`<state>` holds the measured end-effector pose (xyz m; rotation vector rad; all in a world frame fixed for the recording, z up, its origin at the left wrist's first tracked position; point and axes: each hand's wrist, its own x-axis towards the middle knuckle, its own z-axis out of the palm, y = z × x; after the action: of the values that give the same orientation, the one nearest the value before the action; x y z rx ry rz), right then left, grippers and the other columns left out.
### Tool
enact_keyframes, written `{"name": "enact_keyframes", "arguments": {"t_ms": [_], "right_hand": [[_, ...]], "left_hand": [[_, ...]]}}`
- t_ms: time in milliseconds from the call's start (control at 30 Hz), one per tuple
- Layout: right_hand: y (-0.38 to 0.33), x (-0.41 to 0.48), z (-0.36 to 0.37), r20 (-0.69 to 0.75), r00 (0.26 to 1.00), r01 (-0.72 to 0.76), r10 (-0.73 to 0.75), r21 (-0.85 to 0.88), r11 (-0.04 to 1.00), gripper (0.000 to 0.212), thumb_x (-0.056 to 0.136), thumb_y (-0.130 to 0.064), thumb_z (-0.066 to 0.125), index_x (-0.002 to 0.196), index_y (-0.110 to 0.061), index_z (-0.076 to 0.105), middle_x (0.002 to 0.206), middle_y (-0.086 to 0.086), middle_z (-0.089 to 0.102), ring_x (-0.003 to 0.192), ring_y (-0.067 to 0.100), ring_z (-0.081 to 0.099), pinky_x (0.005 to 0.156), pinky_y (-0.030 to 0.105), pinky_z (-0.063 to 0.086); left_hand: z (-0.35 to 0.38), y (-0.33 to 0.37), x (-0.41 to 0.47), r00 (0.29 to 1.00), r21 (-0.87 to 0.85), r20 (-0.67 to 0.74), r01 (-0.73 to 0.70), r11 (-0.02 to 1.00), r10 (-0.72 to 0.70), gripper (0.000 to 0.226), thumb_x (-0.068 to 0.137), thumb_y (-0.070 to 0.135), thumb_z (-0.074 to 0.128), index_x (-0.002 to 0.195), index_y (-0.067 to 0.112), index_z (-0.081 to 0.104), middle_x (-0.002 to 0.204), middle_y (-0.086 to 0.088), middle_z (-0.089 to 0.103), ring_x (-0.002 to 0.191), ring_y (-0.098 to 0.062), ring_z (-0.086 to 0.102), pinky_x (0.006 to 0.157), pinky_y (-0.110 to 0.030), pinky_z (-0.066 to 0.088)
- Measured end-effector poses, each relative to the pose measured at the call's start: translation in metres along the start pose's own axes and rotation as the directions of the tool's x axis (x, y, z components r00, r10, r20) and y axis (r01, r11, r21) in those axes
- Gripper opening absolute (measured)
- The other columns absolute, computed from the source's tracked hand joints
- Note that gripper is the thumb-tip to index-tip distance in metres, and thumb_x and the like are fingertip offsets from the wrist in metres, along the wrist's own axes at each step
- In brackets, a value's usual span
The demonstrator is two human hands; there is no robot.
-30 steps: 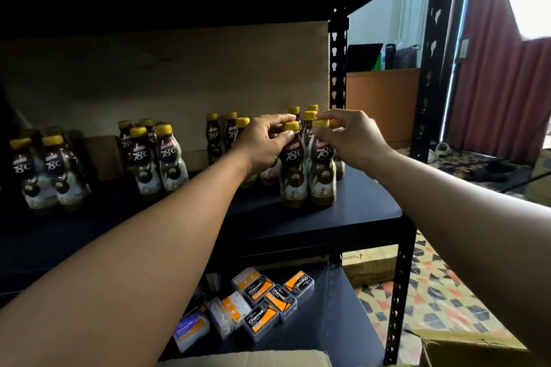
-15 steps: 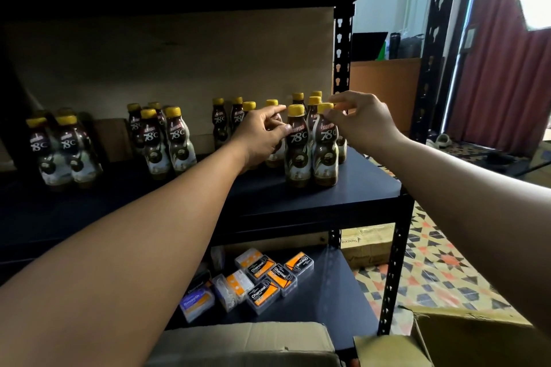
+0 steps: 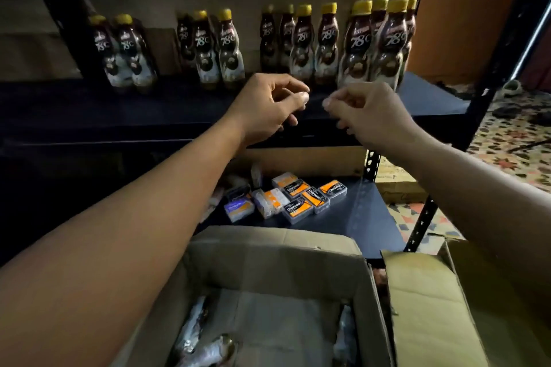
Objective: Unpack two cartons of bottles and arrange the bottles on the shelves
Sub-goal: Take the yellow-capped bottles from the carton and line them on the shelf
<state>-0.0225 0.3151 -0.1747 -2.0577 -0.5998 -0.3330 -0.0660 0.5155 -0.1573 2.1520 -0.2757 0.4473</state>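
Several brown bottles with yellow caps stand in groups along the dark shelf [image 3: 149,110]. The rightmost pair [image 3: 357,45] stands at the shelf's right end. My left hand [image 3: 268,107] and my right hand [image 3: 366,113] hover side by side in front of the shelf's front edge, below the bottles. Neither hand touches a bottle. Their fingers are loosely curled and hold nothing. Below my arms an open carton [image 3: 268,262] holds wrapped bottles [image 3: 190,334], partly hidden in shadow.
A second open carton [image 3: 447,307] sits to the right of the first. Small orange and dark boxes [image 3: 298,199] lie on the lower shelf. The rack's black upright [image 3: 501,68] stands at the right, with a patterned floor [image 3: 512,140] beyond it.
Both hands have let go of the caps of the rightmost bottle pair and drawn back and down in front of the shelf. My view has tilted down, showing the cartons.
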Motion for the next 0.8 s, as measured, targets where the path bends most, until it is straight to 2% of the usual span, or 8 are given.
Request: {"name": "enact_keyframes", "arguments": {"t_ms": [67,133,267,367,467,567,700,800], "right_hand": [[0.005,-0.018,0.027,0.072,0.997,0.017,-0.019,0.019,1.000,0.011,0.093,-0.038,0.070,0.087,-0.031,0.076,0.076,-0.005,0.073,0.065,0.004,0.066,0.068,0.026,0.054],[0.009,-0.036,0.055,0.131,0.991,0.025,-0.032,0.052,0.998,0.009,0.092,-0.034,0.071,0.085,-0.031,0.076,0.069,-0.011,0.071,0.060,-0.001,0.061,0.066,0.023,0.051],[0.029,-0.067,0.118,0.375,0.926,0.044,-0.045,0.011,0.999,0.006,0.090,-0.029,0.073,0.086,-0.031,0.077,0.077,-0.012,0.073,0.068,-0.001,0.062,0.069,0.017,0.048],[0.049,-0.087,0.164,0.638,0.770,0.022,0.019,-0.057,0.998,0.005,0.092,-0.031,0.073,0.095,-0.029,0.075,0.072,-0.007,0.069,0.059,0.000,0.059,0.058,0.013,0.044],[0.070,-0.108,0.206,0.798,0.595,-0.013,0.094,-0.108,0.994,0.014,0.093,-0.029,0.074,0.104,-0.022,0.070,0.073,-0.010,0.065,0.059,0.004,0.057,0.052,0.010,0.041],[0.099,-0.136,0.244,0.842,0.512,-0.101,0.170,-0.138,0.985,0.019,0.092,-0.031,0.075,0.107,-0.024,0.068,0.074,-0.014,0.064,0.062,0.003,0.057,0.056,0.011,0.042],[0.130,-0.181,0.282,0.866,0.445,-0.138,0.230,-0.188,0.973,0.026,0.087,-0.043,0.075,0.110,-0.031,0.070,0.095,-0.012,0.068,0.088,0.010,0.064,0.085,0.031,0.053],[0.139,-0.213,0.303,0.864,0.427,-0.204,0.266,-0.195,0.959,0.033,0.090,-0.042,0.074,0.120,-0.029,0.067,0.104,-0.006,0.069,0.098,0.012,0.065,0.090,0.029,0.051]], "left_hand": [[-0.003,-0.024,-0.030,0.999,0.016,0.002,0.038,0.999,-0.038,0.009,0.098,0.020,0.063,0.099,0.017,0.072,0.087,-0.005,0.075,0.066,-0.017,0.069,0.055,-0.024,0.052],[-0.005,-0.053,-0.059,0.995,0.028,0.011,0.102,0.994,-0.102,0.010,0.098,0.016,0.064,0.096,0.010,0.072,0.082,-0.007,0.073,0.061,-0.014,0.066,0.052,-0.020,0.048],[-0.009,-0.114,-0.111,0.968,0.161,0.087,0.219,0.962,-0.235,0.010,0.096,0.012,0.066,0.094,0.007,0.074,0.077,-0.003,0.072,0.061,-0.008,0.065,0.055,-0.017,0.047],[-0.012,-0.159,-0.145,0.916,0.257,0.163,0.320,0.912,-0.367,0.013,0.096,0.017,0.067,0.099,0.007,0.074,0.080,-0.009,0.073,0.063,-0.011,0.067,0.056,-0.023,0.049],[-0.011,-0.200,-0.181,0.854,0.399,0.270,0.320,0.859,-0.444,0.010,0.094,0.020,0.069,0.099,0.013,0.074,0.076,0.006,0.068,0.064,-0.004,0.062,0.066,-0.027,0.051],[-0.004,-0.239,-0.216,0.767,0.495,0.382,0.301,0.815,-0.515,0.010,0.092,0.024,0.069,0.099,0.019,0.075,0.085,0.011,0.069,0.080,-0.009,0.064,0.081,-0.030,0.053],[0.018,-0.285,-0.254,0.566,0.568,0.512,0.341,0.749,-0.646,0.009,0.090,0.035,0.070,0.097,0.030,0.068,0.096,0.006,0.072,0.088,-0.013,0.068,0.087,-0.039,0.056],[0.040,-0.307,-0.274,0.416,0.662,0.570,0.278,0.696,-0.708,0.030,0.089,0.040,0.072,0.114,0.026,0.065,0.111,0.005,0.065,0.098,-0.016,0.063,0.091,-0.035,0.054]]}}
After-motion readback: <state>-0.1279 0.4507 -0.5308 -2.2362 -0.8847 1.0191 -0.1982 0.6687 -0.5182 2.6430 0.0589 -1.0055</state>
